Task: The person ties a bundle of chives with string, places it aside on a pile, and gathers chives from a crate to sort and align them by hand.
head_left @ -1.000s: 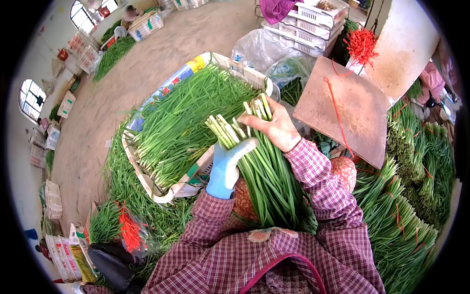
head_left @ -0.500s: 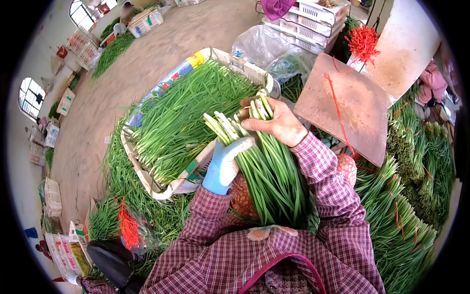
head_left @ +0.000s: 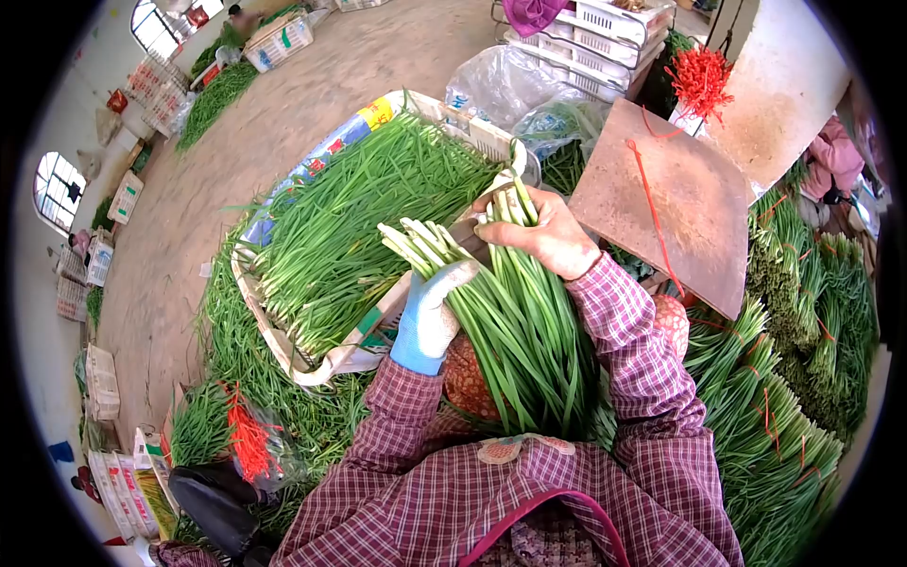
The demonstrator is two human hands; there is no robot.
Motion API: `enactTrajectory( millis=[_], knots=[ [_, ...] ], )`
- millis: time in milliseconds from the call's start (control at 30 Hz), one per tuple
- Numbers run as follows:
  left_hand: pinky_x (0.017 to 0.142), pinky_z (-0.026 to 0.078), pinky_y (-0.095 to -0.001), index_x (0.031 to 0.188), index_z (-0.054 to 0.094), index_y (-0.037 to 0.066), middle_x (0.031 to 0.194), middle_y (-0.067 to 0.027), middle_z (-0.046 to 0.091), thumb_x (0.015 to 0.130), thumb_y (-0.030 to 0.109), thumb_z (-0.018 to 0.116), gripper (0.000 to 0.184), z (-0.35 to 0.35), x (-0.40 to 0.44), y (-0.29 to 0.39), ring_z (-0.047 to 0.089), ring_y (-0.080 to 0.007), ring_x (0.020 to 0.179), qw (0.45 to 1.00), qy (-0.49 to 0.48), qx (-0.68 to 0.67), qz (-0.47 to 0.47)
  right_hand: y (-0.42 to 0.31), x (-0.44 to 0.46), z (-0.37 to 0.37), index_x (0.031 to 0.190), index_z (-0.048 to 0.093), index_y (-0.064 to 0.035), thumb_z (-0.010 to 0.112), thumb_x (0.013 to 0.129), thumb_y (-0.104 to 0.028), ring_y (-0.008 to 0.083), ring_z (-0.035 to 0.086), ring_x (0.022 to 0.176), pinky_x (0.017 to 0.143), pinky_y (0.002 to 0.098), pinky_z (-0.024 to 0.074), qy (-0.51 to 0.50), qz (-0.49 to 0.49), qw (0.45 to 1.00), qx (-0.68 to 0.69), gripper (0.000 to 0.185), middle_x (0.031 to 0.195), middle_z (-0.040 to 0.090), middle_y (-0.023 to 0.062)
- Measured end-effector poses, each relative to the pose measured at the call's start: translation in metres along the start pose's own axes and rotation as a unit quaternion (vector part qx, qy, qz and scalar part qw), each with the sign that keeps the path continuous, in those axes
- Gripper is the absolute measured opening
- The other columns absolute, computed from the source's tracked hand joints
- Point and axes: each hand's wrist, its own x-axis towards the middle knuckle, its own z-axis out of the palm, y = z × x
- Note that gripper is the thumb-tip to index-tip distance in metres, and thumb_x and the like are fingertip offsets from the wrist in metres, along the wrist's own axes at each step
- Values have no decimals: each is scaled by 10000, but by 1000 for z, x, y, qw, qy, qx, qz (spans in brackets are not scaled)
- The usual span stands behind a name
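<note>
My left hand (head_left: 430,317), in a blue-and-white glove, is wrapped round a bunch of garlic chives (head_left: 501,331). Its pale cut ends point up and left, and the green leaves hang down over my lap. Bare, my right hand (head_left: 546,231) grips a smaller bundle of garlic chives (head_left: 513,203) by the white ends, thumb across the stems. Something dark and flat shows by the right fingertips; I cannot make out what it is. Just beyond my hands, a lined crate (head_left: 269,326) is heaped with loose garlic chives (head_left: 368,208).
At right, a brown board (head_left: 666,203) carries a red tie, with a bunch of red ties (head_left: 701,83) above it. Tied bundles (head_left: 756,425) lie at my right. Stacked white crates (head_left: 605,42) stand behind. More red ties (head_left: 248,439) lie at left.
The two bunches have moved apart: the left hand's stem ends have shifted left and slightly down, and a wider gap shows between them and the right hand's bundle.
</note>
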Motion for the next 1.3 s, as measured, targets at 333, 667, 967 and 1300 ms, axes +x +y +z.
enactTrajectory(
  millis=[333, 667, 967, 1300],
  knots=[
    [860, 490, -287, 1243, 513, 1, 1143, -68, 596, 770, -17, 671, 500, 22, -4, 9, 591, -162, 1007, 996, -61, 67, 8, -7, 4, 13, 1141, 616, -39, 806, 735, -210, 100, 594, 890, 831, 258, 480, -71, 3, 994, -80, 480, 953, 660, 18],
    [865, 505, -300, 1166, 561, -20, 1062, -107, 639, 817, 45, 639, 363, 14, -1, 2, 625, -184, 960, 999, 18, 39, 13, 0, 1, 0, 1029, 659, -10, 765, 750, -124, 91, 609, 806, 769, 255, 496, 14, 2, 999, -30, 319, 848, 667, 24],
    [857, 519, -303, 1196, 539, -7, 1053, -109, 637, 812, -10, 629, 395, 25, 0, 4, 629, -187, 961, 996, 60, 64, 20, 5, 1, 2, 1026, 643, -25, 772, 752, -161, 90, 596, 805, 768, 258, 487, -9, 1, 998, -60, 332, 864, 660, 21],
    [795, 540, -317, 1103, 584, -15, 1013, -106, 651, 813, 29, 619, 295, 19, 2, 2, 644, -198, 910, 990, 49, 115, 58, 3, -2, 1, 993, 649, -12, 742, 711, -140, 120, 620, 802, 767, 275, 499, 21, 0, 991, -136, 323, 854, 674, 59]
  ],
)
